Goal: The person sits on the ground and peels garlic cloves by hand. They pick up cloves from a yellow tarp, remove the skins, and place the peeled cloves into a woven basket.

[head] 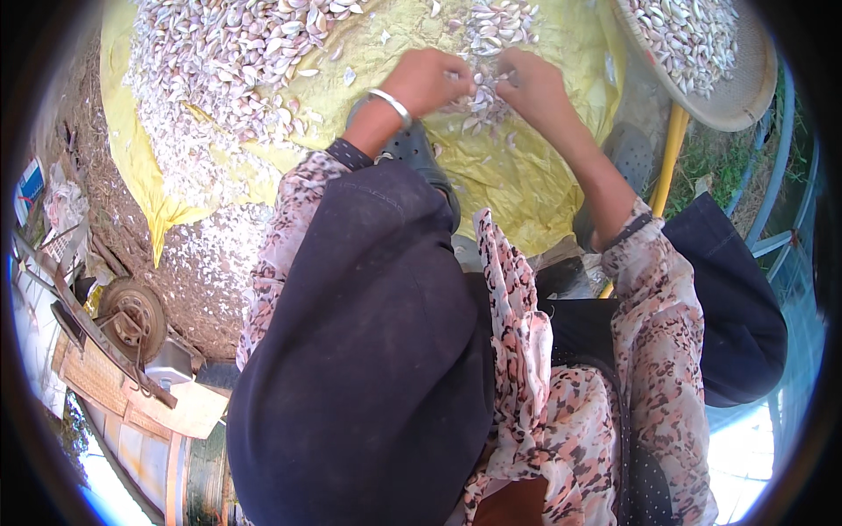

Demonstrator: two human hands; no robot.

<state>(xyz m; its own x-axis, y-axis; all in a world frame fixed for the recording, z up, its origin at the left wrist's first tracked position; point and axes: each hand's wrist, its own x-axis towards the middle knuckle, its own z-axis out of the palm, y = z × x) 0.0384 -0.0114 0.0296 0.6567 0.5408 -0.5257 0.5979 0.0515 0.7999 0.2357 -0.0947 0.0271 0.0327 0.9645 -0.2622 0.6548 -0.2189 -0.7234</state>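
Note:
Both hands are over a yellow plastic sheet [520,177] on the ground. My left hand [431,82], with a silver bangle at the wrist, has its fingers bent above a small heap of garlic cloves [487,98]; a pale bit shows at its curled fingers, too small to name. Facing it across the heap, my right hand [533,85] is bent with thumb and fingers near the cloves; whether it grips one is unclear. A second small pile of cloves [500,29] lies just beyond the hands. A large garlic heap [223,59] spreads over the sheet's left part.
A round woven tray [743,98] of cloves stands at upper right, by a yellow pole [671,158]. Garlic skins [217,263] litter the soil at left, near a small wheel [131,319] on a metal frame. Clog-shod feet [421,158] rest on the sheet.

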